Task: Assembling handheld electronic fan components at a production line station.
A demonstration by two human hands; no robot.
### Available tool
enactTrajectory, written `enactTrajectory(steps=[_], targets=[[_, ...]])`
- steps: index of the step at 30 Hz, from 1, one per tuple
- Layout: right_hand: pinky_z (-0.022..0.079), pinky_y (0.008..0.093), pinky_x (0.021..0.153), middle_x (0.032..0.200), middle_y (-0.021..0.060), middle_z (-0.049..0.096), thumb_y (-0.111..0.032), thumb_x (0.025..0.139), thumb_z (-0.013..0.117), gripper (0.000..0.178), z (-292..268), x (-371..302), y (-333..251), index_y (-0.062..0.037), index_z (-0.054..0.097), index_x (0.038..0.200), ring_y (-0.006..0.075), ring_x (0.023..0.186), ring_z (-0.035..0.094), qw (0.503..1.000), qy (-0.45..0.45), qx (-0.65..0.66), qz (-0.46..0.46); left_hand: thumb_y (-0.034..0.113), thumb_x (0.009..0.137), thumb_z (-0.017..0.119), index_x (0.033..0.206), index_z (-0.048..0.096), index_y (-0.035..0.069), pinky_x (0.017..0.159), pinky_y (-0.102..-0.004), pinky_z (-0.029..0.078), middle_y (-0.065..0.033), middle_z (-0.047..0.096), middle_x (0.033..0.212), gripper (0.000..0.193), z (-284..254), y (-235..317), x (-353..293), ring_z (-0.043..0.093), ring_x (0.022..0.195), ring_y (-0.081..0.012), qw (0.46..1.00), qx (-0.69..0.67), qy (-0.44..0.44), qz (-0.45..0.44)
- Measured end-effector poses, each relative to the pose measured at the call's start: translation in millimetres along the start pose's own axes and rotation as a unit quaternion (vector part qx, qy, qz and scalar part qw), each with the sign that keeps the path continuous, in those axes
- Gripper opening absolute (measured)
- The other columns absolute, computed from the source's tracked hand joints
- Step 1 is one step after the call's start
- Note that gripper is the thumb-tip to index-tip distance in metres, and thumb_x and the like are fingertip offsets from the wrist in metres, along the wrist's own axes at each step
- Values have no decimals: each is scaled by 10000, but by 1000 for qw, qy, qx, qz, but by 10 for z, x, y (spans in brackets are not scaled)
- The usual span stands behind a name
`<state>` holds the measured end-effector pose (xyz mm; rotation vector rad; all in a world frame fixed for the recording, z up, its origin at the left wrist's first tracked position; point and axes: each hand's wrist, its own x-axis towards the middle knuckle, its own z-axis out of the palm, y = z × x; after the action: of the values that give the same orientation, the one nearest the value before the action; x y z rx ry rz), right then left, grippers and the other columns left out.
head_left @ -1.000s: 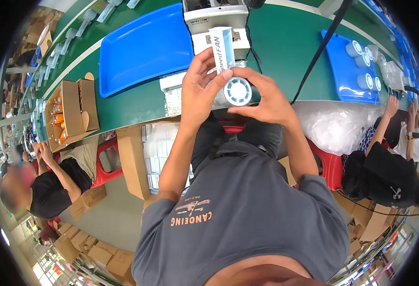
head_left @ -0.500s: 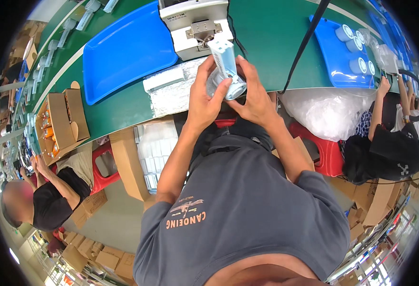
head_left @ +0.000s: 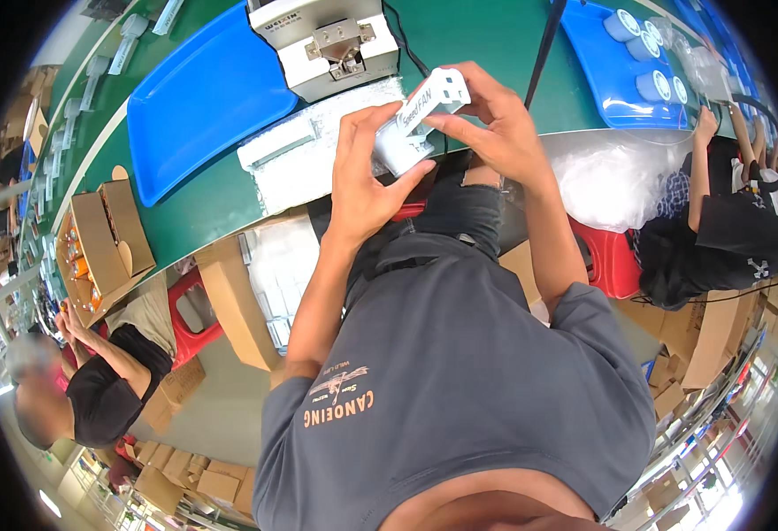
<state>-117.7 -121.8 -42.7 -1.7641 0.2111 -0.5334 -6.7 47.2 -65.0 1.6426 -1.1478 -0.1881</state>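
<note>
The work is a white fan (head_left: 420,108), held in the air at the near edge of the green bench (head_left: 199,232), in front of the machine (head_left: 322,55) and to the right of the silvery sheet (head_left: 296,188). The left hand (head_left: 360,168) is curled around the round head end, thumb below and fingers above, in what looks like a light hold. The right hand (head_left: 505,128) grips the handle near its far end, fingers over the top and thumb underneath. The fan lies tilted between them, its lettered side and the small openings in the handle's end facing up. As to how far along it is, head and handle look joined in one body, so that much appears done; whether anything is fitted or fastened inside cannot be told, nor what is left to do on it. It is in the hands, not set down, and apart from the machine. A white block (head_left: 287,149) lies on the sheet. To the left are a blue tray (head_left: 212,97), a row of similar pieces (head_left: 128,37) and a carton (head_left: 97,217) with orange parts (head_left: 81,267); to the right, white cups (head_left: 653,87) stand on a second tray (head_left: 594,66), while bagged plastic (head_left: 603,184) bulges below the bench edge
</note>
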Motion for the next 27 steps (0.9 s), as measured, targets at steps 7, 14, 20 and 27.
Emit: enactTrajectory(steps=[7, 14, 20, 27], targets=[[544, 335, 957, 1184, 119, 684, 57, 856, 714, 427, 12, -115, 16, 23, 576, 1258, 192, 1098, 664, 1000, -11, 14, 7, 66, 706, 846, 1327, 570, 63, 979, -379, 478, -146, 595, 1248, 680, -57, -34, -27, 603, 1156, -308, 999, -40, -4, -31], [566, 357, 926, 1183, 136, 695, 5, 870, 719, 362, -12, -96, 99, 18, 621, 1218, 215, 1094, 676, 995, -21, -60, -77, 53, 707, 837, 1273, 611, 59, 985, -376, 476, -139, 607, 1256, 609, -60, -65, 0, 608, 1160, -298, 998, -61, -5, -12], [555, 357, 924, 1155, 133, 695, 13, 781, 737, 446, 0, -72, 88, 7, 640, 1217, 261, 1032, 697, 991, -26, -66, -116, 54, 691, 847, 1233, 632, 49, 961, -372, 488, -131, 639, 1204, 583, -53, -96, -14, 624, 1125, -288, 998, -63, 1, -5], [542, 350, 939, 1143, 100, 699, -24, 841, 750, 418, 19, -19, -30, 8, 633, 1241, 202, 1078, 672, 995, -36, -88, -43, 61, 677, 858, 1182, 659, 37, 933, -368, 500, -135, 661, 1180, 543, -27, -104, -22, 649, 1065, -299, 996, -79, 27, -15]])
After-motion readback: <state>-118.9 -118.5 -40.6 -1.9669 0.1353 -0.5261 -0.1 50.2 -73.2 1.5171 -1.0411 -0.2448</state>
